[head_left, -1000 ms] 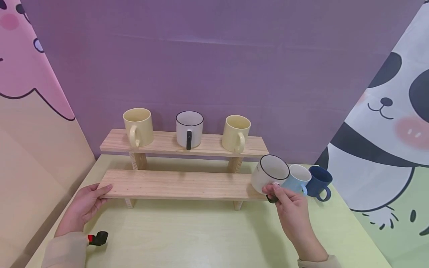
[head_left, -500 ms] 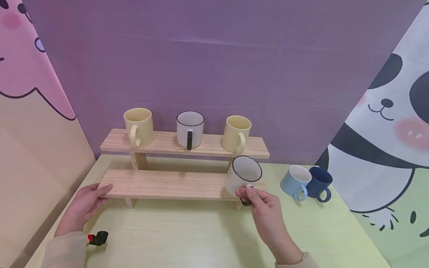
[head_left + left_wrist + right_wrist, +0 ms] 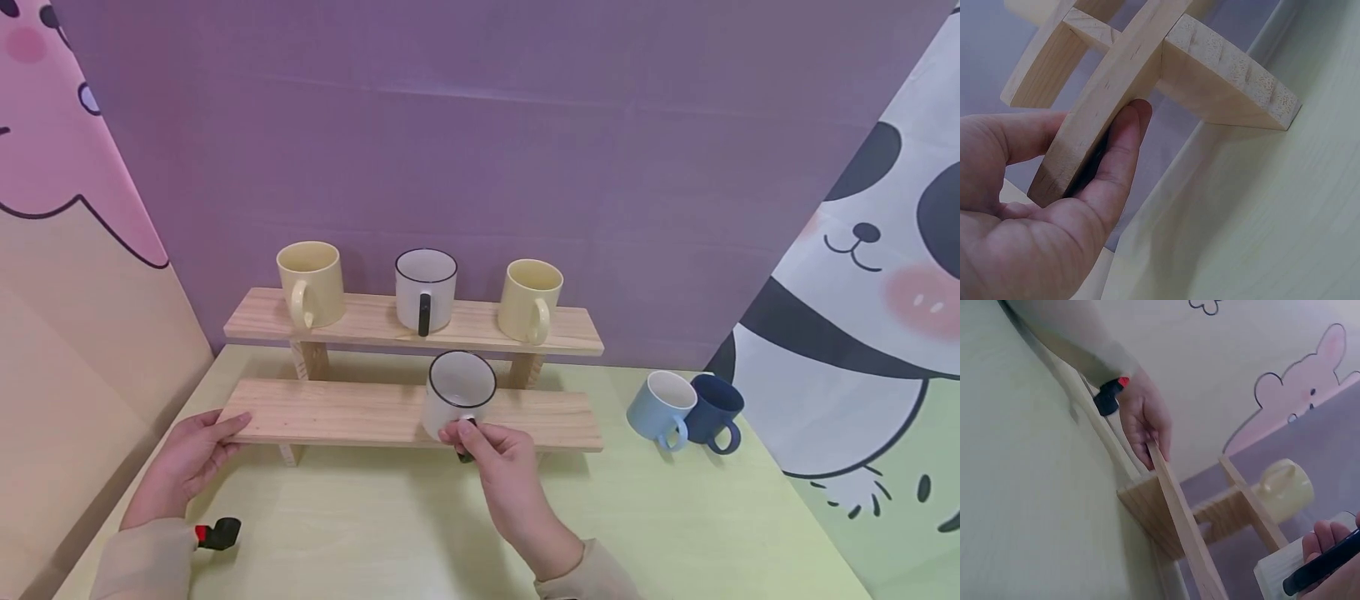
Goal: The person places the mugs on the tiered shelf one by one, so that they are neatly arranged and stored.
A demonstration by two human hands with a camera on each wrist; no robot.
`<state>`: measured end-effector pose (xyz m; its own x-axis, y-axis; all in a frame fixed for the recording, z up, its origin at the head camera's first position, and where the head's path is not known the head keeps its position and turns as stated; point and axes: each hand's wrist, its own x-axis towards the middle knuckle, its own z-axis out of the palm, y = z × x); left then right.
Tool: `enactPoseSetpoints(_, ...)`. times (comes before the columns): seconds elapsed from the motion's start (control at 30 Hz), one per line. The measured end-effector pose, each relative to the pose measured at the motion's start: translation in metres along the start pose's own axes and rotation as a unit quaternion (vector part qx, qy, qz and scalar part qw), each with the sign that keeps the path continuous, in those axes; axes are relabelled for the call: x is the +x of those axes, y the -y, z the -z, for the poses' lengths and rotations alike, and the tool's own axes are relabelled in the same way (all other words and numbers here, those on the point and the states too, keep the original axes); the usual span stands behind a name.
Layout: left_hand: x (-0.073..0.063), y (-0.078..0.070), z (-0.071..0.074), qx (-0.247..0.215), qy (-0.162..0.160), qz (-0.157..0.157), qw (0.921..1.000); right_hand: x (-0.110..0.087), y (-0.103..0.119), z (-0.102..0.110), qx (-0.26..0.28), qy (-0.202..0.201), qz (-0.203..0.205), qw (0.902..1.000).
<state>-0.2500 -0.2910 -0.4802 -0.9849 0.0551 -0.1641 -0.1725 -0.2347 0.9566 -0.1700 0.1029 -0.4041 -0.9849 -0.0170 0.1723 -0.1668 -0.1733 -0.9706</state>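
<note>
My right hand (image 3: 502,475) pinches the black handle (image 3: 1322,562) of a white mug (image 3: 456,392) with a dark rim. That mug is tilted slightly toward me and overlaps the middle of the lower shelf (image 3: 322,412) in the head view. At the lower shelf's left end, my left hand (image 3: 197,457) grips the board, fingers (image 3: 1119,165) beneath it and thumb on top. On the upper shelf (image 3: 367,318) stand a yellow mug (image 3: 318,287), a white mug with a black handle (image 3: 435,300) and another yellow mug (image 3: 525,298).
A light blue mug (image 3: 652,408) and a dark blue mug (image 3: 708,412) stand side by side on the table (image 3: 337,533), right of the shelves. Wooden legs (image 3: 310,360) support the boards. A purple backdrop (image 3: 480,150) rises behind.
My right hand has carried the white mug leftward, from beside the light blue mug to over the lower shelf's middle. My left hand has stayed on the shelf end.
</note>
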Motion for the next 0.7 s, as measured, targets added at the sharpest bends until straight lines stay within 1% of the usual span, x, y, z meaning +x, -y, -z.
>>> enactPoseSetpoints(0.23, 0.002, 0.002, 0.0, 0.011, 0.0, 0.0, 0.9999, 0.005, -0.018, -0.044, 0.014, 0.036, -0.015, 0.9992)
enactPoseSetpoints(0.37, 0.002, 0.002, 0.0, 0.007, -0.001, 0.002, 1.0, 0.009, -0.026, -0.075, 0.026, 0.043, -0.027, 0.9984)
enactPoseSetpoints(0.53, 0.001, 0.0, 0.0, 0.002, 0.001, 0.005, 1.0, 0.015, -0.032, -0.114, 0.032, 0.031, -0.041, 0.9981)
enactPoseSetpoints(0.7, 0.001, 0.0, 0.002, 0.003, 0.002, 0.005, 1.0, 0.021, -0.037, -0.15, 0.032, 0.005, -0.047, 0.9984)
